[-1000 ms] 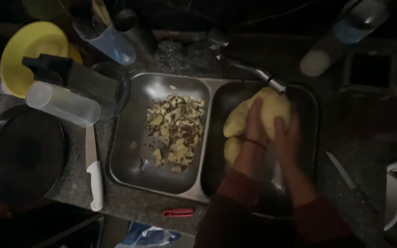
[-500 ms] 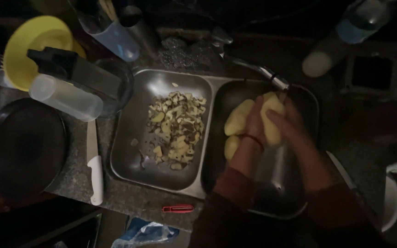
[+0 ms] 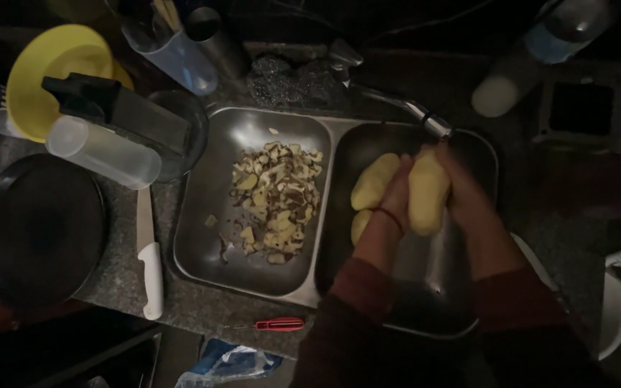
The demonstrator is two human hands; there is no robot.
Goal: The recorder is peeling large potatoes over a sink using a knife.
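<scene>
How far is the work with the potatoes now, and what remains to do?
Done, it seems: a heap of peelings lies in the left basin, and two peeled potatoes rest in the right basin. In hand: the left hand and right hand hold another peeled potato under the tap. Left: no unpeeled potatoes show; whether water runs is unclear.

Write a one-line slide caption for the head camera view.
Both hands, left hand and right hand, hold a peeled pale-yellow potato under the metal tap, beside a steel sink basin of peelings.

Speckled stone counter (image 3: 203, 305): white-handled knife (image 3: 149, 263), red-handled peeler (image 3: 276, 324), black round pan (image 3: 37, 228).
</scene>
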